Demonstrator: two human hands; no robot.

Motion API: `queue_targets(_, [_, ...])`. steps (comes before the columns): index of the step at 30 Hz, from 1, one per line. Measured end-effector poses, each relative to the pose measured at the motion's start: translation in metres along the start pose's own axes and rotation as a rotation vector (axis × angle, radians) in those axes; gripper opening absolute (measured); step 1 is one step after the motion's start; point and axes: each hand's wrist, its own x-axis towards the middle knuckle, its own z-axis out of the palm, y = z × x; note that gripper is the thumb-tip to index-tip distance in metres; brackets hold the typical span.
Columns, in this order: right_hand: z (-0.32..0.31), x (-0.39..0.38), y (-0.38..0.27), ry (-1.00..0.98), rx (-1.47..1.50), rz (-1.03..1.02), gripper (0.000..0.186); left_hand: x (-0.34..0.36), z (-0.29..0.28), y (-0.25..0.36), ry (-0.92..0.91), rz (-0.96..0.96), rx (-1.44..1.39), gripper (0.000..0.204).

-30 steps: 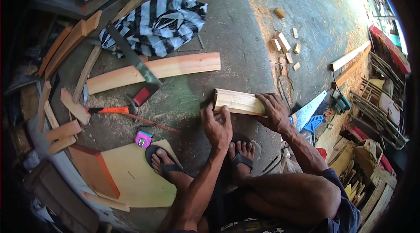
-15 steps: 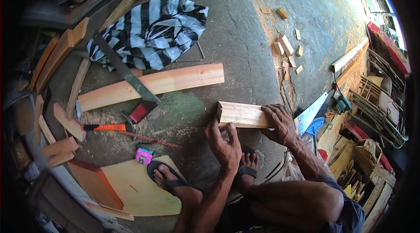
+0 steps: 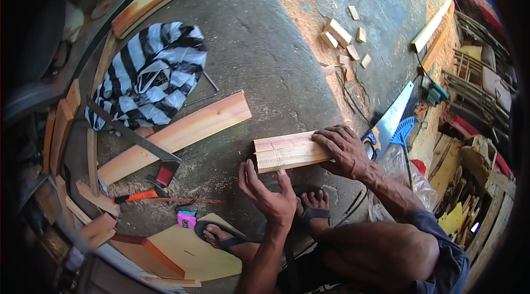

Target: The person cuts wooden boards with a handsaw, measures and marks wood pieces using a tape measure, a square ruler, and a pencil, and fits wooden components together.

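A short, pale wooden block (image 3: 290,151) lies crosswise in front of me, a long line dividing its reddish upper strip from its paler lower face. My right hand (image 3: 348,153) is closed over the block's right end, fingers on top. At the left end, my left hand (image 3: 270,197) has its fingers apart just below the corner. Its thumb tip meets or nearly meets the block's lower edge; contact is hard to judge. Left of the block lies a longer plank (image 3: 204,128), with a try square (image 3: 135,136) across it.
A handsaw (image 3: 393,114) and blue fan-shaped tool (image 3: 403,130) lie right of my right hand. Small wood offcuts (image 3: 337,32) are scattered ahead. A striped plastic bag (image 3: 152,76) sits far left. Nearer are an orange-handled tool (image 3: 138,196), a pink tape measure (image 3: 186,219) and a board (image 3: 193,250).
My left fingers have come away from the block's left end and spread. My right hand keeps its grip. The whole view has turned, shifting the surroundings in the picture.
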Motion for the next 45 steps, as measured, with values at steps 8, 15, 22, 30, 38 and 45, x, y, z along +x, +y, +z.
queue_targets(8, [0.013, -0.012, 0.009, 0.061, -0.054, -0.054, 0.066, 0.062, 0.030, 0.059, -0.796, 0.735, 0.402, 0.101])
queue_targets(15, [0.022, -0.009, 0.009, 0.146, -0.093, -0.101, 0.046, 0.067, 0.036, 0.038, -0.820, 0.950, 0.480, 0.120])
queue_targets(22, [-0.008, -0.085, -0.016, 0.467, -0.010, 0.377, 0.047, 0.053, 0.054, 0.033, -0.596, 1.066, 0.653, 0.108])
queue_targets(30, [0.115, -0.276, -0.054, 0.218, 0.299, 1.448, 0.037, 0.053, 0.056, 0.036, -0.480, 1.132, 0.782, 0.069])
queue_targets(38, [0.066, -0.202, -0.046, 0.531, 0.626, 1.066, 0.039, 0.050, 0.059, 0.026, -0.443, 1.124, 0.863, 0.072])
queue_targets(45, [0.017, -0.096, -0.009, 0.633, 0.455, 0.718, 0.022, 0.053, 0.058, 0.037, -0.413, 1.134, 0.864, 0.071])
